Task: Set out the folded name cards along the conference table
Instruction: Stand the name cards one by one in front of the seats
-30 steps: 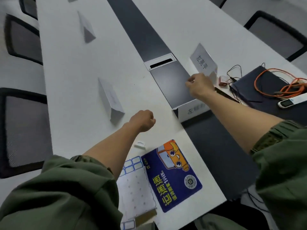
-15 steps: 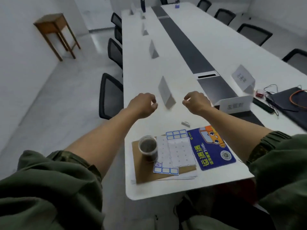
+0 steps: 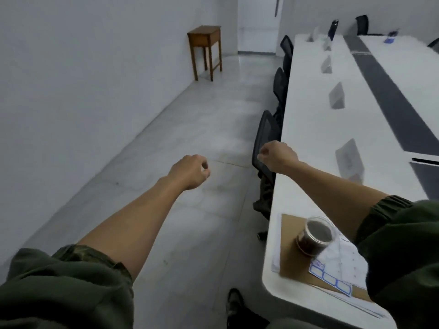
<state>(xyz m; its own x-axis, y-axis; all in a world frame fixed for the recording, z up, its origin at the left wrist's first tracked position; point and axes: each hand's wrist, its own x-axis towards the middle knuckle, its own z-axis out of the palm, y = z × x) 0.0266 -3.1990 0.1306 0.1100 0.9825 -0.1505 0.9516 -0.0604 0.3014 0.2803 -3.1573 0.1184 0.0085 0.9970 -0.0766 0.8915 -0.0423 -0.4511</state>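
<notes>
An office meeting room is indicated by a long white desk [image 3: 308, 129] divided by a dark central strip [image 3: 389, 91], with folded name cards [image 3: 336, 95] spaced along it. Black mesh chairs [image 3: 266, 136] are tucked against its edge. Plain pale walls [image 3: 71, 67], a tiled floor [image 3: 190, 129] and a small wooden side table [image 3: 204, 36] are seen beside it.

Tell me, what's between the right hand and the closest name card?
Just bare white table between the right hand and the closest name card, in the head view.
</notes>
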